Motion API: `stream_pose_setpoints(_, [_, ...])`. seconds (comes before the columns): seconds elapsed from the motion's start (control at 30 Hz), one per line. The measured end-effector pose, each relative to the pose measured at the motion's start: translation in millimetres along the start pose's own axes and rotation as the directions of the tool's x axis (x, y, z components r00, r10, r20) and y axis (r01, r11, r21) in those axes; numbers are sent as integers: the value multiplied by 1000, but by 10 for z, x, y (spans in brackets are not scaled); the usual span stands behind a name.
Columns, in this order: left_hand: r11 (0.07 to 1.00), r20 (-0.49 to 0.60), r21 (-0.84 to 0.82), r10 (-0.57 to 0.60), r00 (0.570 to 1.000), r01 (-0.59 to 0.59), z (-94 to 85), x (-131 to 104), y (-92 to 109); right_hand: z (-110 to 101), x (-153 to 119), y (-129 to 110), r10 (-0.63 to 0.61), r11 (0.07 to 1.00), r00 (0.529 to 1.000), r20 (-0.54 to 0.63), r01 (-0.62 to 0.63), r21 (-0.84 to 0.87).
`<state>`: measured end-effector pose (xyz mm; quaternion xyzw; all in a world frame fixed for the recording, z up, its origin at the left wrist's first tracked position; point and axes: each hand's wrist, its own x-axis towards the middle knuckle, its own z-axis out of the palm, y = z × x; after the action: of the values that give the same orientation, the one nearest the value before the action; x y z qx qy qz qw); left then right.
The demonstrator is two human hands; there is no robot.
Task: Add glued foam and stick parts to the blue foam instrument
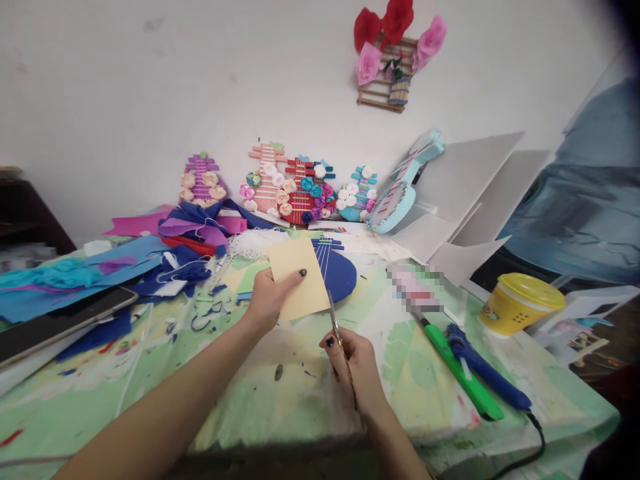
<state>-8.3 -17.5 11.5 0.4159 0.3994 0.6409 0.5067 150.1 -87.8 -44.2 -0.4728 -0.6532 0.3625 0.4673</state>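
L hand (270,295): thumb on top, pinching pale yellow sheet (299,285) by its L side.
R hand (353,363): fingers curled round scissors (336,327) handles.
Sheet pos.: mid-table, held abv tablecloth (305,413), partly hiding dk blue toy pipa (343,275).
Blades: by sheet's lower R corner; can't tell if cut's begun.
Cutting tip: keep sheet taut, turn paper not wrist, blades clear of pipa strings (326,257).
Writing: none legible; yellow tub (514,312) print too small.
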Motion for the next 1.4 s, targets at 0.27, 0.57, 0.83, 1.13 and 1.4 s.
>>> stream_pose_setpoints(0.27, [999,-23,35,39,999,-38,10,9,-28,-7,0,21,2,1000,1000,12,-2,5])
stream_pose_setpoints(0.57, [999,-20,48,24,1000,-23,-10,26,-33,-10,11,2,-1,1000,1000,5,1,-18])
stream_pose_setpoints(0.83, [999,-9,42,21,1000,-20,-17,38,-38,-8,1,20,4,1000,1000,-3,-4,-18])
stream_pose_setpoints(1.13, [998,-10,54,12,1000,-11,-34,49,-55,-11,15,35,13,1000,1000,8,-13,6])
stream_pose_setpoints(1.4, [999,-6,36,11,1000,-11,-31,50,-42,-17,2,20,21,1000,1000,21,-21,-9])
